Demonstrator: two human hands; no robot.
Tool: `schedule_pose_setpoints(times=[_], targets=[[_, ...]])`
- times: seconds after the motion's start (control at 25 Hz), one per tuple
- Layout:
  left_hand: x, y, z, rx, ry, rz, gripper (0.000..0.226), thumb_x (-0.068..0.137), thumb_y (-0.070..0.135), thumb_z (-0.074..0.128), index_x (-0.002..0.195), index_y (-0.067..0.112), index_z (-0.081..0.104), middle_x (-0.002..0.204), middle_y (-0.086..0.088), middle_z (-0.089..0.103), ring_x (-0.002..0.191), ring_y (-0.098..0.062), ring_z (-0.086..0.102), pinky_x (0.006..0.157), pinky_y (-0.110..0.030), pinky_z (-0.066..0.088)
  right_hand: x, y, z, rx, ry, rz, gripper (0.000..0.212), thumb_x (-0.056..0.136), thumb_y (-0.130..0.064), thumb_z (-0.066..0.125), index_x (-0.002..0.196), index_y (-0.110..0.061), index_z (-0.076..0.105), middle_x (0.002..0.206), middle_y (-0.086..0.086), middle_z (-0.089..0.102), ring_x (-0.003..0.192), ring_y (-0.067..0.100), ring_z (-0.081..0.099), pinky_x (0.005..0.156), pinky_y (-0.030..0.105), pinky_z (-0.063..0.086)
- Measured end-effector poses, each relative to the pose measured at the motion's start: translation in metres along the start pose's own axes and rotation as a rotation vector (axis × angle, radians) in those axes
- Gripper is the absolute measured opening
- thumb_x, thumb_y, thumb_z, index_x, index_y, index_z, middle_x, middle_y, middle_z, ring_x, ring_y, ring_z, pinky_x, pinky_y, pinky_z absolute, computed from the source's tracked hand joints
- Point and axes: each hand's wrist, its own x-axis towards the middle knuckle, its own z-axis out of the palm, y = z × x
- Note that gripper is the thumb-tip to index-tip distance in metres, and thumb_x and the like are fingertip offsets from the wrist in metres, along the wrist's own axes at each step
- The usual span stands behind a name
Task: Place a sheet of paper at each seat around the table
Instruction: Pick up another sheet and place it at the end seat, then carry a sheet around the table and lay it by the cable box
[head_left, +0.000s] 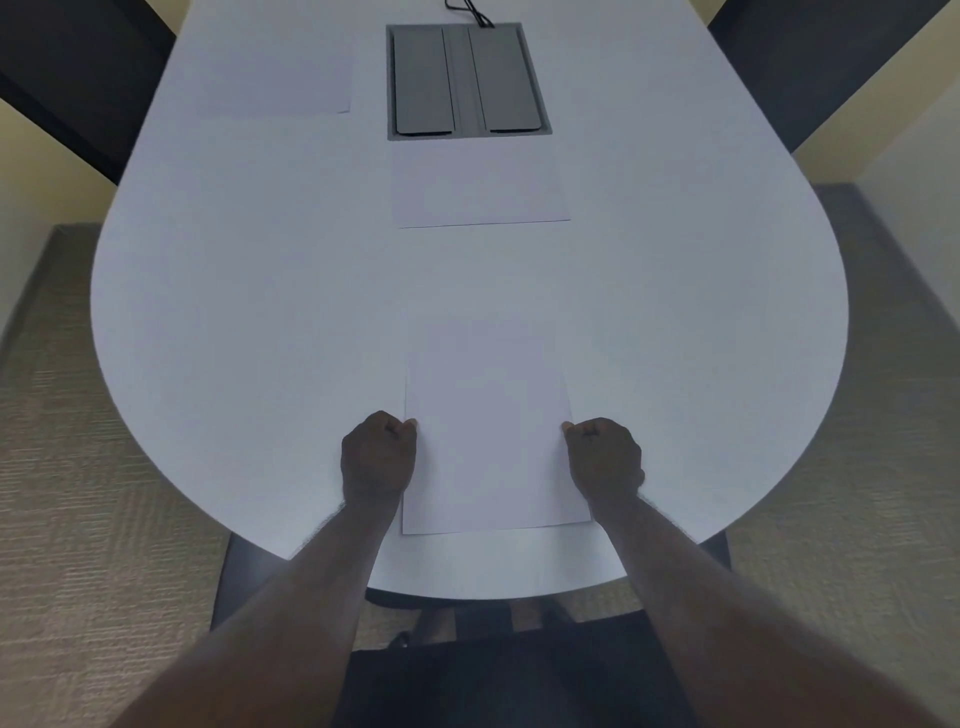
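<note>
- Beige walls and ribbed carpet (104, 519) surround a white table (234, 312) with a rounded near end.
- Sheet (488, 431) lies flat at the near seat, lengthwise away from the person, its near edge just short of the table's rim.
- Left hand (378, 457) sits curled at the sheet's left edge, thumb and fingertips together at the paper — pinching it, it seems, though the grip itself is hard to see.
- Right hand (605, 457) mirrors it at the right edge, also closed, fingertips touching the paper's side.
- Both forearms reach in from the bottom of the view over a dark chair (493, 675).
- Second sheet (480, 187) lies farther along the centre line, touching or just short of a grey cable box (467, 80) set into the tabletop.
- Third sheet (280, 78) lies at the far left, beside the box — near a dark chair back (78, 78).
- Another dark chair back (831, 62) stands at the far right.
- Black cable (470, 10) runs from the box's far side.
</note>
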Motion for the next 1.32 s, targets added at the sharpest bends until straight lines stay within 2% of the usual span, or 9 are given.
schedule_pose_setpoints(times=[0.12, 0.32, 0.4, 0.48, 0.64, 0.84, 1.04, 1.2, 1.32], targets=[[0.001, 0.004, 0.0, 0.033, -0.003, -0.033, 0.023, 0.084, 0.029, 0.064, 0.075, 0.008, 0.062, 0.067, 0.004, 0.06, 0.066, -0.017, 0.054, 0.062, -0.024, 0.035, 0.001, -0.001, -0.001, -0.008, 0.013, 0.014, 0.018, 0.086, -0.041, 0.058, 0.075, -0.027, 0.059, 0.078, -0.011, 0.062, 0.084, 0.021, 0.06, 0.088, 0.043, 0.05], [0.002, 0.006, 0.001, 0.036, -0.026, -0.037, 0.025, 0.084, 0.03, 0.064, 0.072, 0.008, 0.059, 0.065, 0.004, 0.057, 0.064, -0.016, 0.053, 0.054, -0.022, 0.033, 0.003, 0.003, -0.002, -0.01, 0.024, -0.008, 0.026, 0.087, -0.04, 0.061, 0.068, -0.025, 0.051, 0.072, -0.01, 0.058, 0.085, 0.024, 0.062, 0.084, 0.044, 0.052], [0.002, 0.005, 0.002, 0.045, -0.027, -0.025, 0.026, 0.085, 0.03, 0.064, 0.071, 0.009, 0.057, 0.064, 0.005, 0.055, 0.065, -0.018, 0.053, 0.058, -0.025, 0.034, 0.004, 0.003, -0.002, -0.022, 0.026, -0.007, 0.026, 0.088, -0.04, 0.06, 0.068, -0.025, 0.049, 0.075, -0.008, 0.059, 0.086, 0.025, 0.062, 0.086, 0.044, 0.052], [0.002, 0.003, 0.003, 0.052, -0.019, -0.014, 0.027, 0.086, 0.03, 0.064, 0.07, 0.009, 0.056, 0.063, 0.004, 0.054, 0.065, -0.019, 0.052, 0.061, -0.026, 0.034, 0.005, 0.002, 0.0, -0.04, 0.03, -0.004, 0.025, 0.088, -0.04, 0.06, 0.073, -0.022, 0.052, 0.078, -0.005, 0.06, 0.087, 0.025, 0.062, 0.086, 0.043, 0.051], [0.002, 0.001, 0.005, 0.052, -0.018, -0.017, 0.028, 0.086, 0.031, 0.063, 0.072, 0.008, 0.056, 0.066, 0.001, 0.058, 0.062, -0.015, 0.052, 0.057, -0.027, 0.034, 0.007, 0.001, 0.002, -0.083, 0.034, 0.015, 0.026, 0.09, -0.042, 0.058, 0.086, -0.017, 0.058, 0.084, -0.001, 0.063, 0.088, 0.026, 0.062, 0.084, 0.041, 0.05], [0.002, 0.005, 0.002, 0.044, -0.037, -0.022, 0.033, 0.087, 0.036, 0.062, 0.068, 0.011, 0.053, 0.064, 0.002, 0.055, 0.06, -0.011, 0.049, 0.053, -0.023, 0.033, 0.001, 0.002, 0.001, -0.025, 0.043, -0.002, 0.038, 0.089, -0.053, 0.052, 0.069, -0.022, 0.045, 0.076, -0.003, 0.058, 0.081, 0.027, 0.058, 0.082, 0.041, 0.049], [-0.005, 0.011, -0.007, 0.025, -0.042, 0.003, 0.04, 0.091, 0.042, 0.058, 0.067, 0.012, 0.049, 0.062, 0.004, 0.053, 0.057, -0.005, 0.046, 0.052, -0.015, 0.027, -0.005, 0.009, -0.015, 0.015, 0.064, 0.0, 0.053, 0.089, -0.062, 0.047, 0.088, -0.009, 0.056, 0.089, 0.007, 0.063, 0.087, 0.03, 0.06, 0.077, 0.04, 0.05], [-0.013, 0.034, -0.017, -0.034, -0.039, 0.046, 0.04, 0.09, 0.045, 0.058, 0.069, 0.011, 0.052, 0.067, 0.0, 0.058, 0.062, -0.016, 0.052, 0.053, -0.023, 0.034, -0.015, 0.008, -0.048, 0.046, 0.195, -0.063, 0.042, 0.09, -0.059, 0.049, 0.09, -0.017, 0.054, 0.096, 0.003, 0.061, 0.093, 0.027, 0.059, 0.08, 0.038, 0.043], [-0.028, 0.061, -0.028, -0.049, -0.032, 0.156, 0.036, 0.089, 0.046, 0.058, 0.068, 0.017, 0.05, 0.067, 0.004, 0.058, 0.067, -0.017, 0.054, 0.057, -0.027, 0.037, -0.021, -0.007, -0.082, 0.157, 0.241, -0.119, 0.036, 0.091, -0.057, 0.049, 0.091, -0.021, 0.053, 0.099, 0.003, 0.065, 0.094, 0.026, 0.061, 0.087, 0.041, 0.047]])
